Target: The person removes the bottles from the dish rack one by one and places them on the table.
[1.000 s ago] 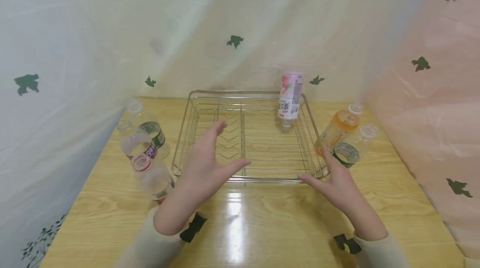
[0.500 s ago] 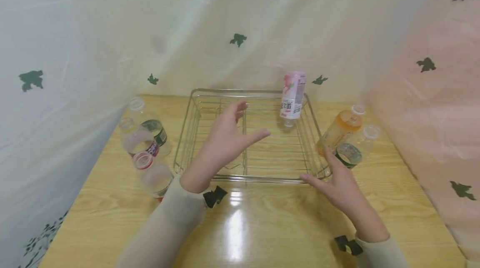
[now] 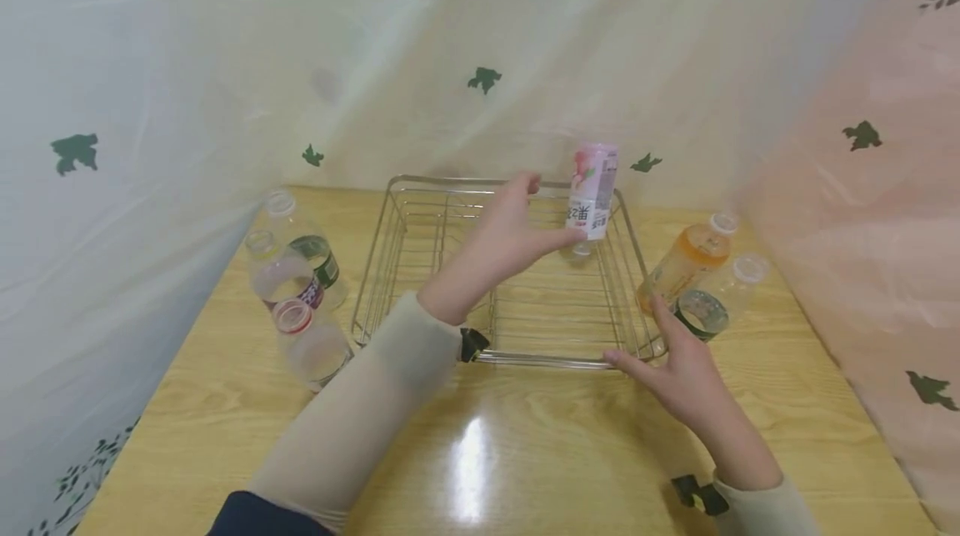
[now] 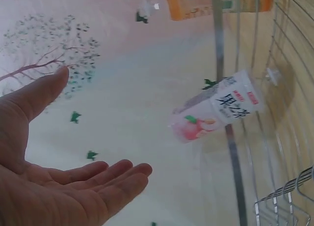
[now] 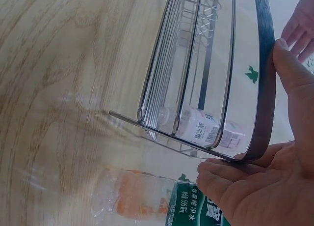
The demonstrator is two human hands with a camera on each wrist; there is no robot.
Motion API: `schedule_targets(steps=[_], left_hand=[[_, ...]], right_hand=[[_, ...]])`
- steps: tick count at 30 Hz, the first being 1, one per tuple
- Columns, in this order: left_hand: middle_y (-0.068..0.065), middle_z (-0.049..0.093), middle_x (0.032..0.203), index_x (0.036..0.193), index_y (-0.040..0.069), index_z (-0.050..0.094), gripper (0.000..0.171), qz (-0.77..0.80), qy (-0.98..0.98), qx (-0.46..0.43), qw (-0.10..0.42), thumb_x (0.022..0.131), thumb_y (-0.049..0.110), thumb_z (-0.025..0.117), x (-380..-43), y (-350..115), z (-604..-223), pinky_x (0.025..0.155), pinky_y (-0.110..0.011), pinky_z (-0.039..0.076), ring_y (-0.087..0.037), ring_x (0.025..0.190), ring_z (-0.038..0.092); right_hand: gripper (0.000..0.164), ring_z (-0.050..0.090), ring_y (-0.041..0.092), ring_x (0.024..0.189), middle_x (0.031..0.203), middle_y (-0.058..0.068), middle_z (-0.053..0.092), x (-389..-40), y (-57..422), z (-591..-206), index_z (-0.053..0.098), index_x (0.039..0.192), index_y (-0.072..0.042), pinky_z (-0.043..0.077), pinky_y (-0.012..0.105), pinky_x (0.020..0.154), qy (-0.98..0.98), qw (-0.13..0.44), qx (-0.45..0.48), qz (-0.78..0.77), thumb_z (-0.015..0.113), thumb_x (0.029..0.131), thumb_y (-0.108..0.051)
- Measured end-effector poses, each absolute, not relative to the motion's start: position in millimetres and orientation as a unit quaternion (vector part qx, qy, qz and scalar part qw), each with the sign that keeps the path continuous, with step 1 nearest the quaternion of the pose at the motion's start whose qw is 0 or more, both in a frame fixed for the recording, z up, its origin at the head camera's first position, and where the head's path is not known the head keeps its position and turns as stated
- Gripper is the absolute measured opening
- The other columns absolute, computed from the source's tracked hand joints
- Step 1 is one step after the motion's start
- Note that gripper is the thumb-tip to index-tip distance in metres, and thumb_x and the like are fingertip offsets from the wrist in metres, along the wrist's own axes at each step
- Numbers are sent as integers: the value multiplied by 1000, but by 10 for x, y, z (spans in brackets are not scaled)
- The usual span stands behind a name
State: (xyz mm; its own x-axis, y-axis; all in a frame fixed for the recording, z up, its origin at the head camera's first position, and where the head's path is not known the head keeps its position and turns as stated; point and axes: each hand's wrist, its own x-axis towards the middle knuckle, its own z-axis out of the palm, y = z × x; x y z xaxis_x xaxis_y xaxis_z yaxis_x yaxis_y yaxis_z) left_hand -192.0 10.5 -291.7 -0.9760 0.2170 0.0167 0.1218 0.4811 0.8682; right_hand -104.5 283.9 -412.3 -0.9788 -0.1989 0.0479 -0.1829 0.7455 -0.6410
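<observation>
A pink-and-white labelled bottle (image 3: pixel 593 192) stands upside down, neck lowest, at the back right of the wire dish rack (image 3: pixel 555 359). My left hand (image 3: pixel 504 229) reaches over the rack from the left, its fingers and thumb spread. In the head view the thumb tip overlaps the bottle's label, while the left wrist view shows a gap between the hand (image 4: pixel 73 172) and the bottle (image 4: pixel 216 108). At the rack's front right corner, my right hand (image 3: pixel 678 365) holds the rim (image 5: pixel 265 88), with its thumb along the front and fingers at the side.
Right of the rack stand an orange-tinted bottle (image 3: pixel 690 257) and a clear bottle with a green label (image 3: pixel 705 313). Several clear bottles (image 3: pixel 311 344) cluster at the left. A patterned curtain (image 3: pixel 420 86) hangs behind the wooden table (image 3: pixel 570 453).
My left hand has moved right and farther back across the rack, up to the pink-labelled bottle. The right hand stays at the rack's corner.
</observation>
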Motion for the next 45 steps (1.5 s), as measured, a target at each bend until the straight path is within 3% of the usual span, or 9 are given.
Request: schedule_targets(steps=[7, 20, 30, 45], left_hand=[[-13, 50, 148, 152, 1, 40, 97, 496, 861, 92, 72, 79, 42, 89, -2309, 360, -3093, 102, -44, 49, -30, 130, 51], [-17, 57, 136, 145, -3, 45, 85, 514, 853, 69, 63, 81, 32, 89, -2774, 675, -3413, 103, -41, 49, -29, 121, 56], [-5, 67, 98, 120, -2, 63, 51, 571, 814, 68, 81, 82, 22, 88, -2997, 861, -3691, 74, -27, 57, -18, 85, 66], [-6, 72, 108, 118, 5, 70, 40, 587, 804, 46, 80, 83, 16, 87, -3196, 1029, -4003, 84, -30, 57, -19, 93, 68]], right_hand=[[113, 19, 53, 145, 163, 27, 15, -1047, 2869, -4117, 8, 162, -1, 28, 71, 109, 934, 8, -98, -343, 77, 88, -52], [113, 19, 51, 145, 163, 26, 14, -1081, 2880, -4081, 8, 161, 0, 28, 70, 109, 936, 9, -99, -339, 76, 88, -52], [114, 17, 50, 146, 165, 22, 12, -1088, 2879, -4088, 6, 163, -5, 27, 70, 110, 934, 19, -92, -344, 76, 88, -54], [114, 18, 49, 146, 164, 23, 13, -1052, 2836, -4125, 7, 163, -4, 28, 69, 111, 933, 25, -90, -348, 76, 88, -54]])
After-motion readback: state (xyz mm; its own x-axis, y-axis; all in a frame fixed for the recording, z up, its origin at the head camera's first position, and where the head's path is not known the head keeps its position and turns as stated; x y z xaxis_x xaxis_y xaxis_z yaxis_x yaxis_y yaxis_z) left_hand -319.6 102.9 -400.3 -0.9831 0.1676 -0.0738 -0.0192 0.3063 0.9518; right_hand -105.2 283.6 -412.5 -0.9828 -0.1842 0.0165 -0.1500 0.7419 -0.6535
